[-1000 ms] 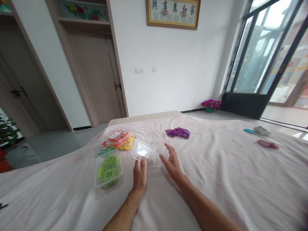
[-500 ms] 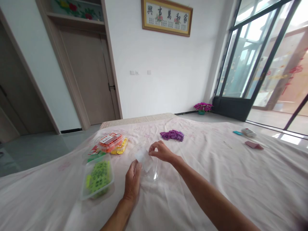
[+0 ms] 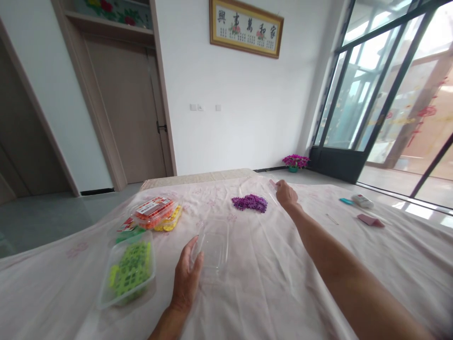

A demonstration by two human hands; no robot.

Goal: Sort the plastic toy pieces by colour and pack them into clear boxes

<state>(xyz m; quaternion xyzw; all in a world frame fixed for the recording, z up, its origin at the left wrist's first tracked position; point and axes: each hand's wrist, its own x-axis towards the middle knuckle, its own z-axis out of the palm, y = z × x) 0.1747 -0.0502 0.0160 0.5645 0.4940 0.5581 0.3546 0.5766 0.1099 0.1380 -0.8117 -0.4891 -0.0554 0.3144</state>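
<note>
A clear plastic container stands on the cloth in front of me. My left hand grips its left side between thumb and fingers. Farther away to the right, my right hand is closed on the edge of a see-through plastic piece that looks like a lid; its outline is faint. Purple pieces lie in a pile between and beyond my hands. To the left of my left hand is an open tub holding green pieces.
Behind the green tub are a clear box of orange pieces, yellow pieces and a green pack. On the right lie a thin stick, a folded pink item, a blue item and a white pack.
My right hand has left the container and moved far right with the clear piece. The whitish sheet seen at the container no longer shows there. My left hand stays at the container.
</note>
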